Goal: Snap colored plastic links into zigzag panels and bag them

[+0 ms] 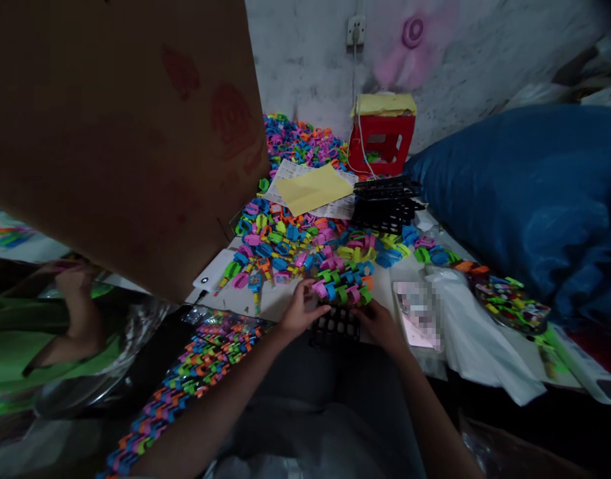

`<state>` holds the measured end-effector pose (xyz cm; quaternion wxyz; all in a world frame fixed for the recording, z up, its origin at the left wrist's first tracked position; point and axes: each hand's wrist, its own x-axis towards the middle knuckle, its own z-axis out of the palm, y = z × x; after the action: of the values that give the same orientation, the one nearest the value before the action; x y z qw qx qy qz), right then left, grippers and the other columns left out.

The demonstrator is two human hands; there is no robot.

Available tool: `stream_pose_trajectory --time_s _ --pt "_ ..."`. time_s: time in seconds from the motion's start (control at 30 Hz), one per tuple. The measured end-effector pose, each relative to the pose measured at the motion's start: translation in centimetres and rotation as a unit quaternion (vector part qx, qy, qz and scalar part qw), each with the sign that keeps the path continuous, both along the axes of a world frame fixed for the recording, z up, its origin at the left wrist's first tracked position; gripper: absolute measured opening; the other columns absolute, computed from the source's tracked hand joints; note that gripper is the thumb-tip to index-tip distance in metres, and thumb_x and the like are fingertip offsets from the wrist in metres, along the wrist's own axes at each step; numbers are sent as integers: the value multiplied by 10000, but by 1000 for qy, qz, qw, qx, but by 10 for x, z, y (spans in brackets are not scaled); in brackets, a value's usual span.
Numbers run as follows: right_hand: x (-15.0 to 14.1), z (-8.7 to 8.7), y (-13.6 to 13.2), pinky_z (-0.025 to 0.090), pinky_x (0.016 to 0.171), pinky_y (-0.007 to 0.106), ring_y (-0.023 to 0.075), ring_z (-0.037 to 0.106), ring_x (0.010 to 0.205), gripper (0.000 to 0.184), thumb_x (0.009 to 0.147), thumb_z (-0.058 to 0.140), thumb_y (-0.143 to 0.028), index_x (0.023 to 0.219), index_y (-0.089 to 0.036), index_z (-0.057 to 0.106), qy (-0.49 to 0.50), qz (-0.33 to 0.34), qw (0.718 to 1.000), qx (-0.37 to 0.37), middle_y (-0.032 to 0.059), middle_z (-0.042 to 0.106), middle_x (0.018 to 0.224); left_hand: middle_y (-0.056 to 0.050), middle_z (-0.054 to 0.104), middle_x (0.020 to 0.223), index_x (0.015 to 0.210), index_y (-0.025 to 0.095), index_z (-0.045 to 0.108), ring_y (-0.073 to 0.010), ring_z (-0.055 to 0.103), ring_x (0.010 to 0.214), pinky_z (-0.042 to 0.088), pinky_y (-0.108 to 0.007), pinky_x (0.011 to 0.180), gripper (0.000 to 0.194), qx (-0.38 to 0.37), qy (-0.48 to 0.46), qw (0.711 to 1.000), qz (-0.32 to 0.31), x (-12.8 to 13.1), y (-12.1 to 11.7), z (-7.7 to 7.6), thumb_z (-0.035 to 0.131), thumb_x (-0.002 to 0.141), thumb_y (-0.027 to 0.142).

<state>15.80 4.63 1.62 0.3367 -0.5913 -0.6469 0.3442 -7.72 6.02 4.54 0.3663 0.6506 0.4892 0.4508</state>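
Note:
A black perforated tray (336,324) is held over my lap at the table's front edge. Its far part carries rows of plastic toy watches (342,279) in pink, green, blue and orange; the near holes show bare. My left hand (301,311) is closed on the tray's left side, thumb across the holes and fingers by a pink watch. My right hand (382,324) grips the right edge, with its fingertips partly hidden. Just beyond lies a loose heap of similar watches (280,243), some with yellow tubes.
Behind are stacked black trays (387,203), a yellow sheet (315,188) and a red stool (382,143). A cardboard box (135,133) rises at left. White bags (479,332), a pink packet (415,319) and a large blue sack (529,193) fill the right. A co-worker's arm (78,313) shows far left.

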Motion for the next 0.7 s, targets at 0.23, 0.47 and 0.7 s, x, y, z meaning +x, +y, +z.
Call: stream_pose_trajectory --time_s 0.23,0.47,0.7 --pt "-7 4 10 474 623 314 234 626 683 359 678 672 -492 856 -181 683 6 -26 999 -38 56 706 756 -39 639 771 805 162 650 -167 596 723 504 -288 674 252 -41 -34 998 -32 0 13 -48 691 750 405" --pt "-7 2 12 499 754 340 268 656 851 269 699 648 -441 818 -206 701 29 -18 999 -20 66 731 884 -75 680 849 791 175 714 -221 623 856 509 -362 823 208 16 -7 998 -63 0 20 -47 688 767 380" --pt "-4 -10 14 491 808 371 259 639 860 263 745 628 -437 827 -196 696 -15 -6 999 28 84 716 908 -99 707 1004 946 189 720 -246 633 972 493 -403 925 215 34 5 997 -68 2 18 -41 645 813 339"
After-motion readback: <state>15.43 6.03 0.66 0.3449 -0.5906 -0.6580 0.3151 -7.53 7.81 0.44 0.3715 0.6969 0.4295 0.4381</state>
